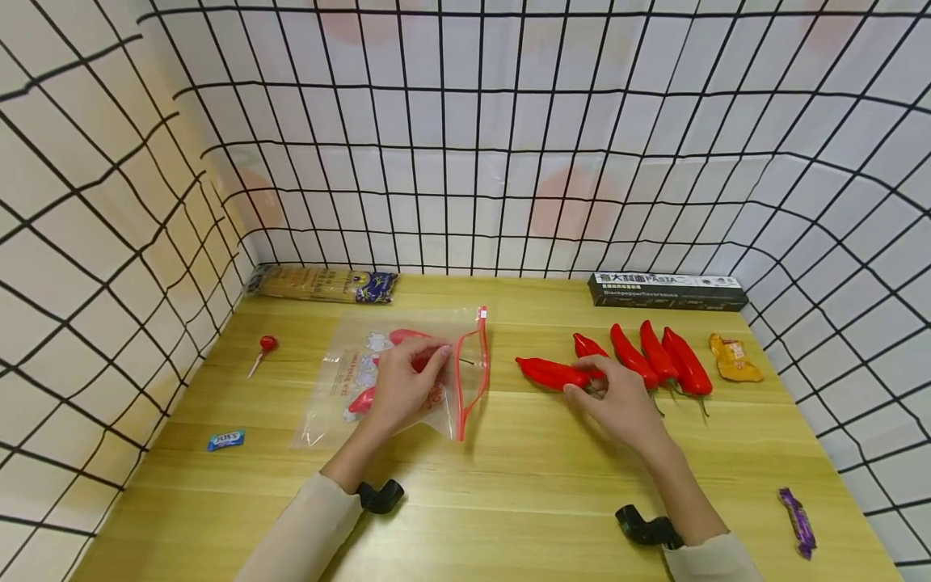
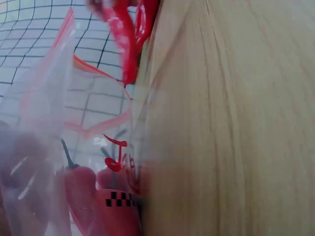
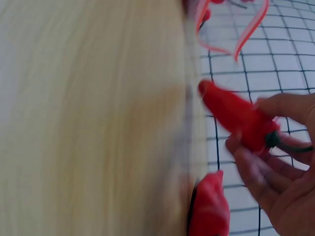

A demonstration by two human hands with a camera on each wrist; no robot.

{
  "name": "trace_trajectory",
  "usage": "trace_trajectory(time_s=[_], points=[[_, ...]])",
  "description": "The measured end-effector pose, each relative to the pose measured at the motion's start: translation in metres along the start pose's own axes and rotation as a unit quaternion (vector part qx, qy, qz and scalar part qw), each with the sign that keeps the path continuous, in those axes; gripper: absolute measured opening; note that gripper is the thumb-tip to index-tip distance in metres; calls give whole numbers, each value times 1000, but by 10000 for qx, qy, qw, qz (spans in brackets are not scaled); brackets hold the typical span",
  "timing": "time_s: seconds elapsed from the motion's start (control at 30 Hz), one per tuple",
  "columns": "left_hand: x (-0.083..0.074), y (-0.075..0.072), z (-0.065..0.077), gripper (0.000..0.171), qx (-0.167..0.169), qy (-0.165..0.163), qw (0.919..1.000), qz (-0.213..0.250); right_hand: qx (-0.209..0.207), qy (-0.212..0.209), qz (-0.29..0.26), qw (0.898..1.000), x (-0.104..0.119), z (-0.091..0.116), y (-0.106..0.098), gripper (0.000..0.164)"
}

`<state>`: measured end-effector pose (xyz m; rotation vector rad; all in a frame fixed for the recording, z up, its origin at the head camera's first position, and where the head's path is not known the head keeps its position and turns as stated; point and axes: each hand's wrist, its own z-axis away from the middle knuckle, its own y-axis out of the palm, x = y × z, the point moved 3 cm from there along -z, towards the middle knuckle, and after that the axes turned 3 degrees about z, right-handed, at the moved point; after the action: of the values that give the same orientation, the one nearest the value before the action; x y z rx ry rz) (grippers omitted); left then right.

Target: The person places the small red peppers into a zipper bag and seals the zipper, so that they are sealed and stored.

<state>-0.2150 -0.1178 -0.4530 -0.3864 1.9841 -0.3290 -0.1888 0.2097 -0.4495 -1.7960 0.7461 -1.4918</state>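
A clear zip bag (image 1: 330,404) with a red zip edge lies with its mouth spread apart, facing right. Several red chili peppers (image 2: 81,189) are inside, stems toward the opening. My left hand (image 1: 403,384) pinches the bag's upper film near the mouth; its fingertips are partly hidden. To the right of the bag, my right hand (image 1: 625,400) holds another red chili pepper (image 1: 545,373) by its stem end, between thumb and fingers. The tip of this pepper points left toward the bag mouth. Close behind and beside that hand lie several more red chili peppers (image 1: 687,361).
A pasta packet (image 1: 313,284) and a black pasta box (image 1: 669,293) line the back edge. On the left are a lollipop (image 1: 267,344) and a blue candy (image 1: 226,440); on the right, a yellow wrapper (image 1: 735,360) and a purple candy (image 1: 798,524). Black grid panels surround the table.
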Motion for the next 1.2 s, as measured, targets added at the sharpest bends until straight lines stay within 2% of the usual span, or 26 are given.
trace_trajectory(time_s=[0.13, 0.3, 0.4, 0.47, 0.53, 0.73, 0.87, 0.97, 1.03, 1.2], points=[[-5, -2, -1, 17, -127, 226, 9990, -368, 244, 115, -1321, 9909, 15, -4, 6, 45], [-11, -3, 0, 16, -133, 188, 9988, -428, 820, 187, -2491, 9648, 36, -15, 33, 43], [-12, -3, 0, 16, -115, 135, 9991, -378, 1109, 78, -2940, 9493, 51, -21, 50, 42], [-13, -2, 1, 16, -104, 101, 9993, -331, 1161, 5, -3071, 9446, 60, -25, 60, 42], [-12, -2, 1, 16, -78, 78, 9997, -226, 1108, -8, -3076, 9450, 68, -29, 69, 42], [-9, 1, 2, 19, 19, -87, 9997, 220, 847, 305, -3188, 9435, 80, -40, 95, 35], [-3, 2, 1, 22, 13, -381, 9976, 570, 882, 433, -3422, 9345, 83, -43, 102, 36], [2, 2, 1, 24, -8, -624, 9949, 790, 892, 558, -3440, 9331, 80, -40, 99, 42], [4, 2, 1, 23, -28, -728, 9937, 851, 797, 503, -3386, 9362, 76, -37, 92, 45], [6, 1, 1, 22, -28, -790, 9931, 863, 352, -158, -3502, 9359, 72, -25, 66, 41]])
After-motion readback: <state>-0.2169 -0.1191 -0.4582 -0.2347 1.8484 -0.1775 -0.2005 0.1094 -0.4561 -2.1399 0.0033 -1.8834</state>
